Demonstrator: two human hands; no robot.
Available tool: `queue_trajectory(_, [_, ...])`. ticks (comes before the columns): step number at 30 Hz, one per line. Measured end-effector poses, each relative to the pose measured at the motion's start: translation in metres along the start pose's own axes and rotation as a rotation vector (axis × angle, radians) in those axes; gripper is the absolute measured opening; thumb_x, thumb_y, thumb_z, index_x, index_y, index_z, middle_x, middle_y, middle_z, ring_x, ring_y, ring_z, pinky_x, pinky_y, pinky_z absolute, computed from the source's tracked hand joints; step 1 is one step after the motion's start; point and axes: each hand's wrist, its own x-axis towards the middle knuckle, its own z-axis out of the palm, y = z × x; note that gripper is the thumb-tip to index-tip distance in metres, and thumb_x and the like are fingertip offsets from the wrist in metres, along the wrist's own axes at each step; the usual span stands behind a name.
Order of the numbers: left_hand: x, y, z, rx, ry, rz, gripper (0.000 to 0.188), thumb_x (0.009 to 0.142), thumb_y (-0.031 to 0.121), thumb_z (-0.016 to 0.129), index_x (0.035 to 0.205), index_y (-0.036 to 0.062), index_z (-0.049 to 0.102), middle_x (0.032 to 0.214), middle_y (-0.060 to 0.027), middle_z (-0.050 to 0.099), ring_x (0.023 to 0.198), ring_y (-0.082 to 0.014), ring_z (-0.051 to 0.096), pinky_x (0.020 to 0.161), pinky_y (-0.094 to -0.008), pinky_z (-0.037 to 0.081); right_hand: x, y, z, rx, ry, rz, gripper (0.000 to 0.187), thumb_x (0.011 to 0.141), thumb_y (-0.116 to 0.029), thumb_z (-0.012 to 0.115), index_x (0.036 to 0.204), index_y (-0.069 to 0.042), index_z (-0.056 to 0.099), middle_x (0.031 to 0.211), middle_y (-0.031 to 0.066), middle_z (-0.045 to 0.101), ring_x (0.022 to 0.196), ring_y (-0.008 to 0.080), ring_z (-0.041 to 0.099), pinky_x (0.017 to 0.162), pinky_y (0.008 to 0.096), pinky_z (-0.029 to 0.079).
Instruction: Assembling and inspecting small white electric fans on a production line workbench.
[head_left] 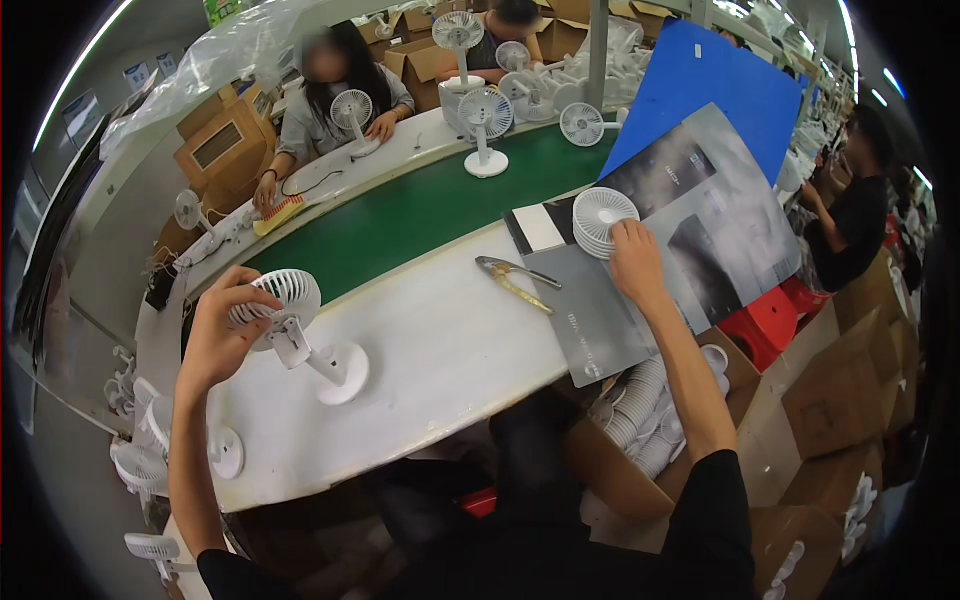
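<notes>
My left hand (218, 330) is closed round the round, slatted head of a small white desk fan (293, 345). The fan's disc base rests tilted on the white worktop (450, 345). Out to the right, the fingers of my right hand (638, 260) grip the near edge of a stack of round white fan grilles (602, 210). That stack lies on a grey printed sheet (610, 315). Whether my fingers hold only the top grille or several is hard to make out. Pliers (515, 280) with yellowish handles lie between my two hands, partly on the sheet.
Beyond the worktop runs a green conveyor belt (400, 240), with assembled fans (487, 130) along its far side. Two people sit across it; another person (860, 190) stands at right. A blue board (680, 90), a red stool (765, 325) and a carton of white parts (640, 410) flank my right.
</notes>
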Motion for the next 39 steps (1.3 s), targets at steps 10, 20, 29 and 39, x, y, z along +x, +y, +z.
queue_trajectory(10, [-0.022, -0.021, -0.001, 0.031, -0.231, 0.026, 0.035, 0.073, -0.013, 0.072, 0.103, 0.0063, 0.074, 0.114, -0.0112, 0.059, 0.104, -0.0321, 0.06, 0.095, -0.0388, 0.05, 0.028, -0.025, -0.016, 0.335, -0.012, 0.14, 0.019, 0.083, -0.004, 0.067, 0.101, -0.003, 0.06, 0.102, 0.0156, 0.067, 0.098, 0.0359, 0.065, 0.082, 0.0473, 0.05])
queue_trajectory(20, [-0.008, -0.02, 0.015, 0.406, 0.1, -0.194, 0.031, 0.084, 0.023, 0.077, 0.103, -0.0006, 0.073, 0.076, -0.0148, 0.065, 0.072, -0.0353, 0.064, 0.074, -0.0435, 0.053, 0.015, -0.153, -0.019, 1.185, -0.363, 0.582, 0.043, 0.092, -0.02, 0.072, 0.127, 0.002, 0.057, 0.121, 0.0208, 0.066, 0.108, 0.0275, 0.064, 0.093, 0.039, 0.051])
queue_trajectory(29, [0.006, -0.085, 0.032, -0.125, 0.23, 0.087, 0.025, 0.081, 0.022, 0.069, 0.082, -0.0022, 0.065, 0.095, -0.0184, 0.069, 0.094, -0.0354, 0.064, 0.089, -0.0399, 0.05, -0.065, -0.225, -0.001, 0.398, -0.296, -0.269, 0.064, 0.09, -0.043, 0.07, 0.138, -0.004, 0.056, 0.147, 0.0294, 0.043, 0.133, 0.0475, 0.043, 0.111, 0.0538, 0.038])
queue_trajectory(39, [0.002, -0.063, 0.032, 0.158, 0.307, -0.487, 0.069, 0.097, 0.067, 0.045, 0.104, 0.0044, 0.073, 0.094, -0.0182, 0.074, 0.096, -0.0376, 0.069, 0.09, -0.0413, 0.051, -0.05, -0.226, -0.042, 0.462, -0.449, -0.458, 0.085, 0.081, -0.051, 0.077, 0.147, -0.006, 0.049, 0.149, 0.0285, 0.042, 0.136, 0.0481, 0.04, 0.112, 0.0541, 0.036])
